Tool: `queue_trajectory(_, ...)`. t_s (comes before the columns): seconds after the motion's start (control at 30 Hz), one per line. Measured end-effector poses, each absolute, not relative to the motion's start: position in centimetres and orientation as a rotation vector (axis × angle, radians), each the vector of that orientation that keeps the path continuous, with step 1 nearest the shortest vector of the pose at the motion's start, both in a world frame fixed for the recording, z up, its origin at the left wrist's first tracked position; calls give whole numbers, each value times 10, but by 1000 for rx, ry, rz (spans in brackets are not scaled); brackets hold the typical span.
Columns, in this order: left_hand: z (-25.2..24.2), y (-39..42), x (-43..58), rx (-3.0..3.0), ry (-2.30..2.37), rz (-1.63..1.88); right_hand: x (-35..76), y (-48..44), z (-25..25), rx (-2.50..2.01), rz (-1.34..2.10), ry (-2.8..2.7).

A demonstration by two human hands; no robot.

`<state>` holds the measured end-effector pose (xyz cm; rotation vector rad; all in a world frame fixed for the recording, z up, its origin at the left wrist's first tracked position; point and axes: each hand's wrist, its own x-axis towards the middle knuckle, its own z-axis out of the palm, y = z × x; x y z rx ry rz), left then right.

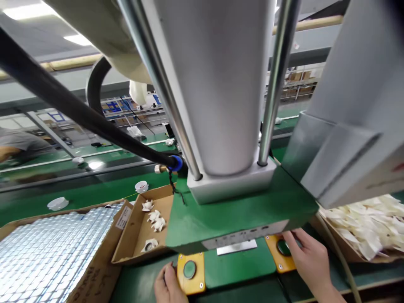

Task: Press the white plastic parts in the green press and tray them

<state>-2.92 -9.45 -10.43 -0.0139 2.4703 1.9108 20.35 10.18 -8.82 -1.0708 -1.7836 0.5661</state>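
Observation:
A green press machine [240, 210] with a wide grey cylinder [217, 84] and two steel guide rods fills the middle. Below its front edge sit two yellow boxes with green push buttons. My left hand [167, 286] lies against the left side of the left button box [190, 272], fingers curled; nothing shows in it. My right hand [307, 256] rests over the right button box [280, 251], its fingers stretched out to the green button.
A small cardboard tray [139, 235] at left holds several white star-shaped parts. A bigger carton [50, 248] of shiny silver pieces lies further left. Another box [366, 227] of white parts stands at right. White caps lie on the green conveyor [78, 193]. A black hose [78, 113] crosses overhead.

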Motion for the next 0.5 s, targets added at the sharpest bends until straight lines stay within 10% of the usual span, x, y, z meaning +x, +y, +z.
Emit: queue_trajectory(0.5,-116,-86,-33,-2,2378,2108,199,101,-90,-1010,670,-1806)
